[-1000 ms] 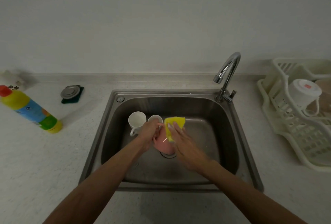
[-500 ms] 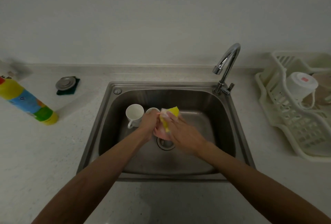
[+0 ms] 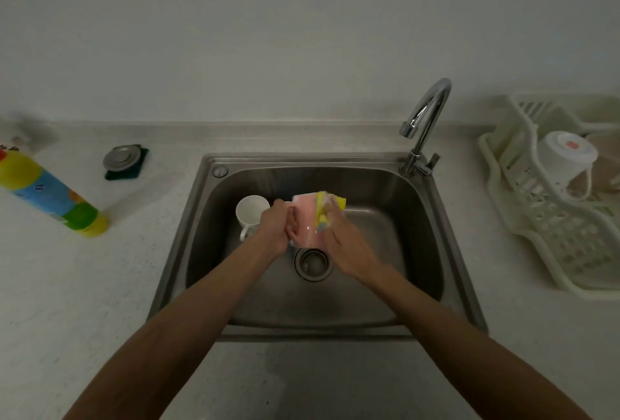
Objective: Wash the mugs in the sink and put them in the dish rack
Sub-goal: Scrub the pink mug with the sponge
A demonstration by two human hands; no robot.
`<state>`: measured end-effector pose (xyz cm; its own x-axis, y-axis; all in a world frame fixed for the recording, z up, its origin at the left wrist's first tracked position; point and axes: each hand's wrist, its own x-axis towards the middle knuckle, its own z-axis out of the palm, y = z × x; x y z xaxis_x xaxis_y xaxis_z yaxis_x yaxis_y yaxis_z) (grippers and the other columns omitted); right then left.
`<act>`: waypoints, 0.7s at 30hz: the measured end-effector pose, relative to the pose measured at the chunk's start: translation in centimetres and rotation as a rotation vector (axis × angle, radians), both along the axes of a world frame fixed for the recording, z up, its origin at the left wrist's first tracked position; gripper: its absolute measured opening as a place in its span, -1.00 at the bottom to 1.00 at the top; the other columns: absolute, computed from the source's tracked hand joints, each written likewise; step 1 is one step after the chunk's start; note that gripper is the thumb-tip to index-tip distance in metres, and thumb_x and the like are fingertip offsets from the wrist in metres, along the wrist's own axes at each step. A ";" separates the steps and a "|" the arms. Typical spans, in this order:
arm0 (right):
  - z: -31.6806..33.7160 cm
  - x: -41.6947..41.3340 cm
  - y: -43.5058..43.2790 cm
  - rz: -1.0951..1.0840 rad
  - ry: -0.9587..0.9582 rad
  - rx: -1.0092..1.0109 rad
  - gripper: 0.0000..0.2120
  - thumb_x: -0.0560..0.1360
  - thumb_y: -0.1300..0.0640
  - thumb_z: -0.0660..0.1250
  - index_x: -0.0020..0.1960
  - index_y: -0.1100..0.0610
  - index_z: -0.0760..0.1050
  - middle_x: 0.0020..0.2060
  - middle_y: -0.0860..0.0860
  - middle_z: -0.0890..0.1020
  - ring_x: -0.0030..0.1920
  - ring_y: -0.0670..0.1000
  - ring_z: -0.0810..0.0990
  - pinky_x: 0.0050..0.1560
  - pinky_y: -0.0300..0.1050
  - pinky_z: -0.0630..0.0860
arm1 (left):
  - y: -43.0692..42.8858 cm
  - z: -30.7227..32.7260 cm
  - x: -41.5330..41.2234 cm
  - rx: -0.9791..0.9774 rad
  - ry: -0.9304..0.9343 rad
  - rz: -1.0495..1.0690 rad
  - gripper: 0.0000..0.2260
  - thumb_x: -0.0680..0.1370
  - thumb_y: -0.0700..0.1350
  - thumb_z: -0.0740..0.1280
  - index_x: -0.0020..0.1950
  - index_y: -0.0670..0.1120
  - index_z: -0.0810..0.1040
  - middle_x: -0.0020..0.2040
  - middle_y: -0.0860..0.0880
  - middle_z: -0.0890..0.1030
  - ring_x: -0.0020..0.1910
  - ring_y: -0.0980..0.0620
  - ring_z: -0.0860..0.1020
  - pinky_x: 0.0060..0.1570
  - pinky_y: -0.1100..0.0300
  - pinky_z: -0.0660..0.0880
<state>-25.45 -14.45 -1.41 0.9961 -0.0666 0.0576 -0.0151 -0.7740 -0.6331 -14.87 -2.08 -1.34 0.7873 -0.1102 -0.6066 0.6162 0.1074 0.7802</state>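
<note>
- Since a second ago the pink mug (image 3: 306,222) has been lifted and tipped, so it now lies slanted over the basin with one end pointing away from the person; the yellow sponge (image 3: 322,207) has shifted from its top to its right flank near the far end
- the left hand (image 3: 274,230) grips the pink mug from the left, fingers curled round its side; whether they pass through the handle cannot be told
- the right hand (image 3: 344,245) has its fingers curled over the sponge, pressing it against the mug
- both hands hold the mug above the drain (image 3: 313,262) of the steel sink (image 3: 448,228)
- a white mug (image 3: 250,211) stands upright on the sink floor, just left of the left hand
- the faucet (image 3: 426,117) rises at the sink's back right corner
- the dish rack (image 3: 550,228) sits on the table (image 3: 67,285) to the right, with an upturned white cup (image 3: 567,159) in it
- at left, a yellow bottle (image 3: 50,192) lies tilted; a metal plug (image 3: 118,157) rests on a dark pad (image 3: 141,159)
</note>
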 end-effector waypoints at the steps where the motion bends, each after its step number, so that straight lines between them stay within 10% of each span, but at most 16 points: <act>1: 0.2 0.2 0.3 -0.061 0.047 0.065 -0.45 0.67 0.05 0.03 0.57 0.16 -0.09 0.28 0.26 0.45 0.11 0.13 0.53 0.12 -0.04 0.45 | 0.0 0.1 0.0 -0.030 0.016 0.012 -0.66 0.57 -0.23 0.09 -0.42 -0.10 0.27 -0.64 0.04 0.29 -0.67 0.14 0.21 -0.53 0.28 0.13; 5: -1.3 -2.5 2.4 0.054 0.107 0.159 -0.37 0.60 -0.04 -0.06 0.58 0.15 -0.16 0.41 0.29 0.32 0.24 0.21 0.48 0.27 0.11 0.41 | 0.6 -0.2 0.0 -0.099 0.052 0.048 -0.71 0.57 -0.24 0.09 -0.36 -0.10 0.26 -0.64 0.04 0.28 -0.68 0.15 0.21 -0.58 0.32 0.13; 16: -0.5 0.3 1.3 -0.212 0.099 0.289 -0.48 0.67 0.08 0.02 0.58 0.04 -0.08 0.05 0.13 0.52 -0.15 0.01 0.49 -0.13 -0.14 0.33 | 0.2 -0.3 -0.7 -0.148 0.055 0.021 -0.72 0.56 -0.24 0.12 -0.36 -0.08 0.25 -0.61 0.04 0.27 -0.65 0.14 0.21 -0.49 0.26 0.16; 21: -1.7 -1.8 3.5 -0.101 0.059 0.343 -0.49 0.68 0.04 -0.01 0.57 0.15 -0.06 0.51 0.00 0.08 0.48 -0.02 0.17 0.46 -0.10 0.15 | -0.2 -0.2 -0.9 -0.120 0.032 0.016 -0.70 0.55 -0.20 0.12 -0.39 -0.07 0.24 -0.62 0.05 0.26 -0.64 0.14 0.22 -0.53 0.29 0.16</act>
